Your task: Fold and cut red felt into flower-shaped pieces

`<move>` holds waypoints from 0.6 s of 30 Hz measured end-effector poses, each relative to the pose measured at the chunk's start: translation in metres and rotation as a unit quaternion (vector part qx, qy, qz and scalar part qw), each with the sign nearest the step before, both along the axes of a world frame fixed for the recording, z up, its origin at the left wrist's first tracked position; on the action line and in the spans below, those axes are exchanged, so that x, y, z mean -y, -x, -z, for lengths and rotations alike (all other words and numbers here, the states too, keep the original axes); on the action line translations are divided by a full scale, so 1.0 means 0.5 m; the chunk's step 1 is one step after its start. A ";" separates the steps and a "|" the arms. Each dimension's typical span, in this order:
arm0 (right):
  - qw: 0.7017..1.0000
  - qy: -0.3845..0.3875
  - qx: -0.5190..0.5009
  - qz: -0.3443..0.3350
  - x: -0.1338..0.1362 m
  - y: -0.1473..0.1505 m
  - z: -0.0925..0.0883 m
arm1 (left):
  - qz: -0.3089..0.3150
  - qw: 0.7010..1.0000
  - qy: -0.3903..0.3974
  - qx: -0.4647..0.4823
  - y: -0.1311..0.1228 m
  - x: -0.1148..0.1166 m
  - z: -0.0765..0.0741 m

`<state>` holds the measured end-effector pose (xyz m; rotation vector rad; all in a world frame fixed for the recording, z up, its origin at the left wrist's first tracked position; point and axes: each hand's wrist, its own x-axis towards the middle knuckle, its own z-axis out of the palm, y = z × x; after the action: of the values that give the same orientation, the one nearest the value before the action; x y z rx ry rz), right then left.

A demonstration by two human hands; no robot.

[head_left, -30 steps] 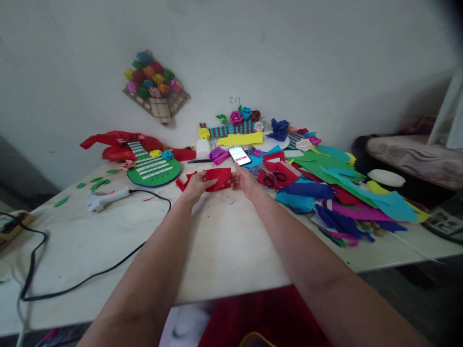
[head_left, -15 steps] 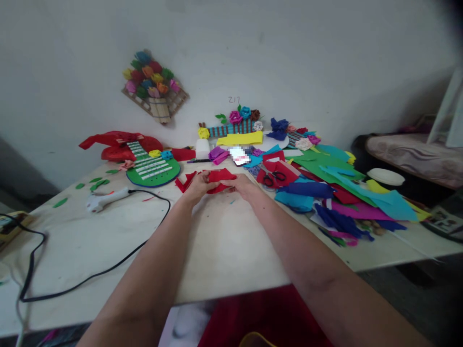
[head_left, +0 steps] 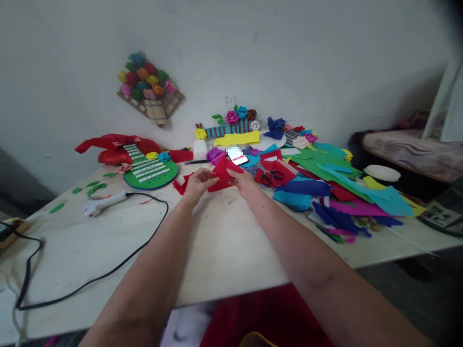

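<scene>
A piece of red crepe paper (head_left: 223,174) is held up just over the table, spread between my two hands. My left hand (head_left: 198,186) pinches its left edge with thumb and fingers. On the other side, my right hand (head_left: 241,181) grips the right edge, its thumb lying over the paper. More red paper scraps (head_left: 180,185) lie on the table, partly behind my left hand. Just beyond the held piece rests a lit phone (head_left: 237,156), its screen partly blurred out. Black-handled scissors (head_left: 272,177) lie on red paper to the right of my right hand.
A glue gun (head_left: 103,203) with a long black cord lies at the left, near green paper leaves (head_left: 57,207). Behind it sits a green guitar-shaped craft (head_left: 151,172). Colored paper sheets (head_left: 340,168) are heaped at the right. Paper flowers (head_left: 237,115) stand against the wall.
The red paper has been lifted and opened out, its top edge now higher. My hands have moved slightly apart on it, and the view has shifted a little.
</scene>
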<state>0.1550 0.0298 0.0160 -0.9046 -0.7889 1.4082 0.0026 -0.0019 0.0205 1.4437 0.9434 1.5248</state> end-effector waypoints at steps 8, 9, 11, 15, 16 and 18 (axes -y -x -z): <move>1.000 0.001 0.000 -0.005 0.008 0.005 -0.006 | -0.060 0.997 -0.001 -0.056 -0.016 -0.010 0.012; 1.000 0.000 0.000 -0.004 0.008 0.005 -0.006 | -0.064 0.996 -0.003 -0.062 -0.017 -0.009 0.012; 1.000 -0.001 -0.004 0.003 0.007 0.007 -0.005 | -0.061 0.996 -0.006 -0.072 -0.018 -0.007 0.010; 1.000 -0.001 -0.005 0.013 0.002 0.010 -0.001 | -0.047 0.996 -0.003 -0.070 -0.018 -0.007 0.010; 1.000 0.000 -0.002 0.014 0.002 0.011 0.000 | -0.048 0.996 -0.002 -0.070 -0.018 -0.007 0.012; 1.000 0.001 -0.001 0.017 0.001 0.012 0.001 | -0.057 0.996 -0.003 -0.065 -0.018 -0.010 0.014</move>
<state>0.1488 0.0291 0.0154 -0.9140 -0.7674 1.3806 0.0118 0.0028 0.0134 1.5306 1.1163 1.5305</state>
